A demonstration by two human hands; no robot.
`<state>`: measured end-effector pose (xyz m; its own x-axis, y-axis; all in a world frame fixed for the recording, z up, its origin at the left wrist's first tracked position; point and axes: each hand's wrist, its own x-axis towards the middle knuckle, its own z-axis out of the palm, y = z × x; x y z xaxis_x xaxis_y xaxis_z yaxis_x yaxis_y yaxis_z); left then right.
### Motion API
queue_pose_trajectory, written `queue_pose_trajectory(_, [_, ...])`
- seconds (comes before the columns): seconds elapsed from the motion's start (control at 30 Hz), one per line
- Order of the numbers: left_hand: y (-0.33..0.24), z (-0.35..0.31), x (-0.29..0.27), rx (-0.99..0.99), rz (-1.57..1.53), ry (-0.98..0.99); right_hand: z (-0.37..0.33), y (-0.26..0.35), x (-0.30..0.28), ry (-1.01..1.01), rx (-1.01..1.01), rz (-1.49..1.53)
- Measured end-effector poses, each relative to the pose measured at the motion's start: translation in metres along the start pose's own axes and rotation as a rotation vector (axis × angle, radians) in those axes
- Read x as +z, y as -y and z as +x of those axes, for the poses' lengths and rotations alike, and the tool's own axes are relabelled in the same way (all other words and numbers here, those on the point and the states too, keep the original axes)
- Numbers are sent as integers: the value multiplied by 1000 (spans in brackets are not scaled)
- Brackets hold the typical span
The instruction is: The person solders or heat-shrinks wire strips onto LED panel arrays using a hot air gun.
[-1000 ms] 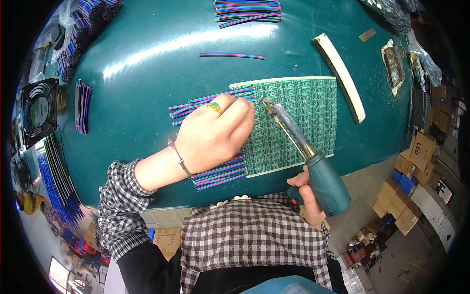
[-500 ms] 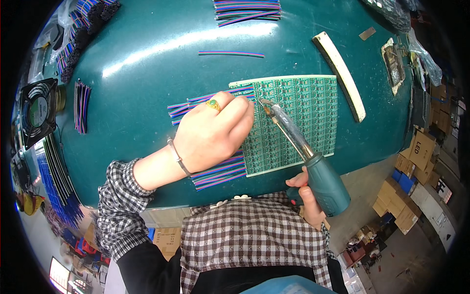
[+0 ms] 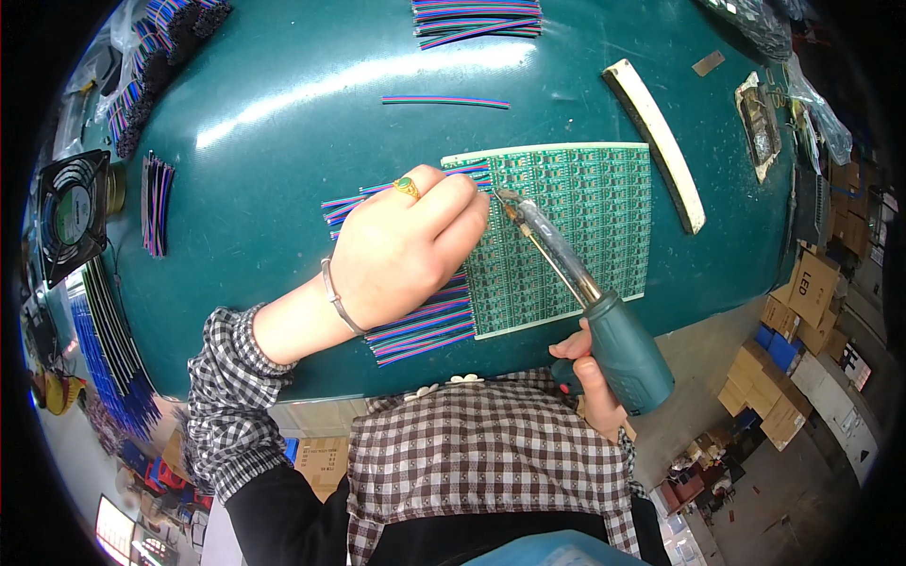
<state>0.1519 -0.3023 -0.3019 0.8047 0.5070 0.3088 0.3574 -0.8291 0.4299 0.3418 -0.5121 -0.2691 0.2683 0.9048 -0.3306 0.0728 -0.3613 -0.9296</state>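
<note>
wires (image 3: pixel 425 348) reach circuit board (image 3: pixel 590 217) beneath left hand (image 3: pixel 406 241), its hold hidden; right hand (image 3: pixel 596 387) grips soldering gun (image 3: pixel 630 354).

Head view, single: wide fisheye, left of a pair on the wearer's brow. Faces down, upright, unmirrored. Range close: left hand (image 3: pixel 401 250) and right hand (image 3: pixel 596 391) near centre. Coverage: green table (image 3: pixel 293 189); checked apron (image 3: pixel 472 453), lower edge; cardboard boxes (image 3: pixel 813 288), right rim, bent by the lens.
</note>
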Motion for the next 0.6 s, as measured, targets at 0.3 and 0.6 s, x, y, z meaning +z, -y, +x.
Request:
queue_pose_trajectory(0.3, [0,0,-2,-2,-7,15,3,6,7,-53,-9,20])
queue_pose_trajectory(0.6, [0,0,-1,-7,-6,10,3,7,5,-26,14,-8])
